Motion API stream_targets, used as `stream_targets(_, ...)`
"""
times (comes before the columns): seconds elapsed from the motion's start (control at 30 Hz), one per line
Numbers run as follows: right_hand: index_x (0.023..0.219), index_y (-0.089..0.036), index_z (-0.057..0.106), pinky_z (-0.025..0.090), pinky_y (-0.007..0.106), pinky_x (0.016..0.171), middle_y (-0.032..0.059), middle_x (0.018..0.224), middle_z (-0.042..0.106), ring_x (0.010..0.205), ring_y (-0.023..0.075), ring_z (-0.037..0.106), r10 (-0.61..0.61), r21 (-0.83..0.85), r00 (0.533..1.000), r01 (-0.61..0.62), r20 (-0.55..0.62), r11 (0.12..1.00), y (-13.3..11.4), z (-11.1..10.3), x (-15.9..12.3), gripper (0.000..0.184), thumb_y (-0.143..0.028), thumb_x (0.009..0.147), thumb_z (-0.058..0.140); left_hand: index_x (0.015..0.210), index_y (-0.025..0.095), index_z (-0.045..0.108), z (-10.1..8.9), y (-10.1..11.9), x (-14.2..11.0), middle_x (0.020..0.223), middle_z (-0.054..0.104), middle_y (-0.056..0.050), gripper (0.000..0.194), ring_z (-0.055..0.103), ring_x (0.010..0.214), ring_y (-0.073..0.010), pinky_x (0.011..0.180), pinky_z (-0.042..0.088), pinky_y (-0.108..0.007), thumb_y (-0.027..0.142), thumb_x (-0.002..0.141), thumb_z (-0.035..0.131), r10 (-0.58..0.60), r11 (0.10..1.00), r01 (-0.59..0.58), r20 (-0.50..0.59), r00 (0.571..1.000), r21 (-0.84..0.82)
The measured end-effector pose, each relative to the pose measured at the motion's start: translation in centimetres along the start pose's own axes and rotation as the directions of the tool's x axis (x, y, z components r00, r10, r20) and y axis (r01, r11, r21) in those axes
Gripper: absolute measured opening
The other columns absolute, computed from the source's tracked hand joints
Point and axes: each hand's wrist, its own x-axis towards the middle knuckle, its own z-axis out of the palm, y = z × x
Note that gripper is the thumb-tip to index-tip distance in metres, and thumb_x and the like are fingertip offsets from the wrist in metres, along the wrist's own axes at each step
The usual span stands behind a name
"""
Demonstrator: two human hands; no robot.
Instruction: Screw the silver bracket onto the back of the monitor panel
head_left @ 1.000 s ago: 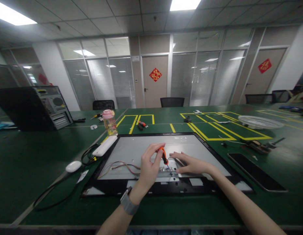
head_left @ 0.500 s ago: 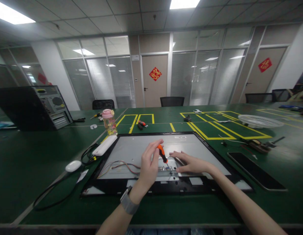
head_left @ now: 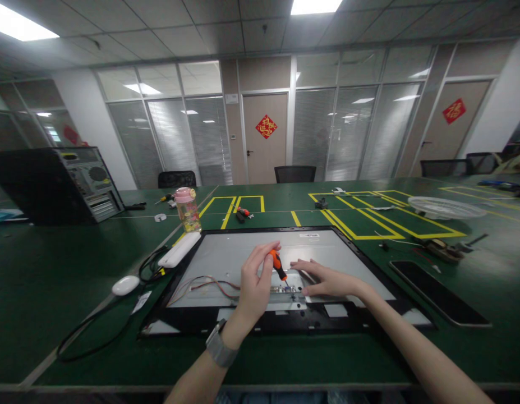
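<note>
My left hand (head_left: 256, 278), with a watch (head_left: 221, 345) on its wrist, is closed on the orange and black handle of a screwdriver (head_left: 279, 265). The screwdriver tilts, its tip down at a small metal bracket (head_left: 295, 290) on the back of a flat display panel (head_left: 226, 252). Just right of the tip, my right hand (head_left: 331, 280) lies with fingers spread on the panel beside the bracket, seemingly holding nothing. Thin coloured wires (head_left: 213, 283) run across the panel into the area behind my left hand. The panel lies flat in its black frame.
Left of the panel are a white power bank-like block (head_left: 179, 251), a white mouse (head_left: 125, 285), black cables (head_left: 152, 266) and a pink-lidded bottle (head_left: 187, 210). A computer case (head_left: 45, 185) stands further left. On the right lie a phone (head_left: 438, 293) and a white round tray (head_left: 447, 207).
Almost nothing differs. My left hand stays on the screwdriver with a very slight shift, and my right hand keeps its place on the panel.
</note>
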Motion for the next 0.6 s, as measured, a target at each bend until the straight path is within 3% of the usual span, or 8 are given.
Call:
stream_targets(0.17, 0.141, -0.026, 0.036, 0.005, 0.047, 0.118, 0.0048, 0.152, 0.03, 0.142, 0.0297, 0.018, -0.003, -0.002, 1.0, 0.003, -0.002, 1.0, 0.05, 0.01, 0.04, 0.08, -0.067, 0.076, 0.057, 0.098, 0.021, 0.068, 0.19, -0.08, -0.01, 0.084, 0.056, -0.002, 0.017, 0.056, 0.081, -0.0151, 0.079, 0.045, -0.029, 0.026, 0.088, 0.056, 0.032, 0.997, -0.03, -0.033, 0.999, 0.071)
stream_targets(0.4, 0.141, -0.025, 0.036, 0.002, 0.047, 0.118, 0.0053, 0.152, 0.029, 0.142, 0.0291, 0.016, -0.003, 0.009, 1.0, 0.003, 0.003, 1.0, -0.03, -0.08, -0.03, 0.079, -0.065, 0.077, 0.058, 0.111, 0.022, 0.065, -0.16, 0.19, -0.08, 0.112, 0.053, -0.008, 0.033, 0.053, 0.105, -0.0193, 0.09, 0.044, -0.032, 0.019, 0.094, 0.037, 0.042, 0.999, -0.041, -0.01, 0.999, 0.036)
stream_targets(0.6, 0.141, -0.025, 0.037, 0.002, 0.047, 0.118, 0.0049, 0.152, 0.029, 0.142, 0.0293, 0.017, -0.001, 0.01, 1.0, 0.001, 0.002, 1.0, -0.01, -0.06, -0.09, 0.077, -0.064, 0.078, 0.058, 0.11, 0.022, 0.064, -0.02, 0.05, -0.12, 0.096, 0.057, -0.005, 0.026, 0.056, 0.092, -0.0162, 0.083, 0.044, -0.029, 0.022, 0.094, 0.044, 0.036, 0.999, -0.036, 0.005, 0.999, 0.015)
